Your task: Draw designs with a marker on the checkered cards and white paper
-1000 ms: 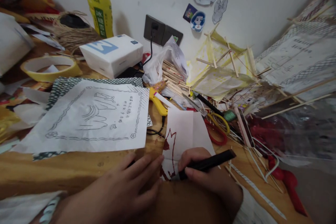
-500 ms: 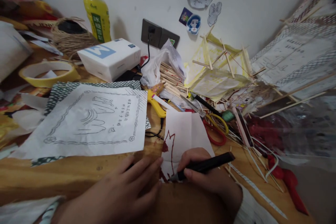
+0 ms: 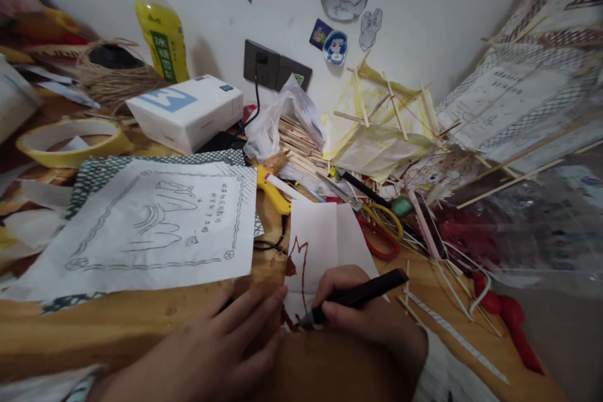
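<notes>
One thick black marker (image 3: pixel 368 293) gripped in the right hand (image 3: pixel 365 321), lower centre, pointing lower left over creased white paper (image 3: pixel 315 235), long axis rising rightward, left hand (image 3: pixel 228 333) outstretched flat

Lwr ctr of frame: folded white paper sheet (image 3: pixel 320 235) lay on brown wooden table (image 3: pixel 141 314), left hand (image 3: pixel 226 339) at its L edge, right hand (image 3: pixel 362 317) w/ black marker pen (image 3: pixel 377 286) over it. Ctr L: white drawing sheet (image 3: pixel 169 220) lay atop green-and-white patterned paper (image 3: pixel 87 185). Upr L, behind those: white rectangular box (image 3: pixel 183 113), yellow tape roll (image 3: pixel 70 158) to its L, yellow-filled clear plastic bottle (image 3: pixel 162 31) behind it. Red-and-yellow-handled scissors (image 3: pixel 387 256) sat R of folded sheet.
</notes>
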Demonstrator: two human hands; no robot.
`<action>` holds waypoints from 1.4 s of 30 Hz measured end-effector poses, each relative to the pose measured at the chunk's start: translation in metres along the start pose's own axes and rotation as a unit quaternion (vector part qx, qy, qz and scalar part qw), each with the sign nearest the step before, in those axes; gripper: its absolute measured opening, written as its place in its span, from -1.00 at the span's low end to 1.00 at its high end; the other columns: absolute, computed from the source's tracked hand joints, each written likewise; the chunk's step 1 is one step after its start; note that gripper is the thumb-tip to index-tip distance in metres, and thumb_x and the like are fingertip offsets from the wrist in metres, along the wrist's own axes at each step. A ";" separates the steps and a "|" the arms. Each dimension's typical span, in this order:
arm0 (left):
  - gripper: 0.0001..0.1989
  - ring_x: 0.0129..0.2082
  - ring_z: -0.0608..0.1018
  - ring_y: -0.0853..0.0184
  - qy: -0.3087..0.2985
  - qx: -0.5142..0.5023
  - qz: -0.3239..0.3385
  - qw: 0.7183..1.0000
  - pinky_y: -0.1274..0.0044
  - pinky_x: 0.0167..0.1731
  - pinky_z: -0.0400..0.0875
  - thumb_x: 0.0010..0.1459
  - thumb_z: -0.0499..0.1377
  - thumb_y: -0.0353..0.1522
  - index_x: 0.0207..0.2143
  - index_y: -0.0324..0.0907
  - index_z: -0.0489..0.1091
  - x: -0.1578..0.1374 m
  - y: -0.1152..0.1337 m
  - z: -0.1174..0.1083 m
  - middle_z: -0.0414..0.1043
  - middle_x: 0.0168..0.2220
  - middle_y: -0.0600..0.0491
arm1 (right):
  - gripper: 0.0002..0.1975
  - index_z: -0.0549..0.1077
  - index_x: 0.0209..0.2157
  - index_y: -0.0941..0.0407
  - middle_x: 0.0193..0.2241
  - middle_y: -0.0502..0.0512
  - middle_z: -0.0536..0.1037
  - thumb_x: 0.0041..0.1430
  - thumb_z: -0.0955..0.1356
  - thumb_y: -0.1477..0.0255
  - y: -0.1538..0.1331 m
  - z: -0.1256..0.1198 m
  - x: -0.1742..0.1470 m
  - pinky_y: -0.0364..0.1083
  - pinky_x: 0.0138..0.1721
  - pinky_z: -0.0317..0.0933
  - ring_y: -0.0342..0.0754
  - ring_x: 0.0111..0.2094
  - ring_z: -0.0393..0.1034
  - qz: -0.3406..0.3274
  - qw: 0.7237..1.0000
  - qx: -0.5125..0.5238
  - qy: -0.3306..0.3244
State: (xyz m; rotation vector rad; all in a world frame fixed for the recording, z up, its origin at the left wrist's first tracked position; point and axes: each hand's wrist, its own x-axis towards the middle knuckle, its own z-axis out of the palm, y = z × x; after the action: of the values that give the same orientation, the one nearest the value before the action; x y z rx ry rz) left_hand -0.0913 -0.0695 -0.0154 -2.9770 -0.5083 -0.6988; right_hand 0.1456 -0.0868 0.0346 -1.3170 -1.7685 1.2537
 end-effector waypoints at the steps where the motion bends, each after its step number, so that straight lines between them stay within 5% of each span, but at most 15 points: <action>1: -0.72 0.06 0.29 0.18 -0.001 0.001 -0.001 1.000 0.33 0.04 0.04 0.17 0.10 -0.16 -0.13 -0.08 0.38 0.000 0.000 0.000 0.35 0.04 0.00 | -0.82 0.43 -0.57 0.15 -0.60 0.02 0.45 -0.02 0.31 0.35 0.000 0.000 0.000 -0.19 -0.49 0.19 -0.14 -0.52 0.31 0.004 1.000 0.000 0.000; 42: -0.72 0.07 0.30 0.19 -0.014 -0.018 -0.013 1.000 0.35 0.03 0.09 0.19 0.07 -0.17 -0.10 -0.06 0.37 0.002 0.002 -0.007 0.36 0.04 0.02 | -0.74 0.41 -0.56 0.16 -0.61 -0.01 0.41 0.04 0.32 0.26 0.009 -0.002 0.002 -0.20 -0.52 0.16 -0.16 -0.56 0.26 -0.017 0.999 0.020 -0.023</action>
State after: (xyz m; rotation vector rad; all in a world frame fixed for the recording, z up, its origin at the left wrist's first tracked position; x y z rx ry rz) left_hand -0.0919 -0.0711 -0.0083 -3.0238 -0.5431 -0.6763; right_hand 0.1497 -0.0836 0.0273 -1.2405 -1.7795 1.3043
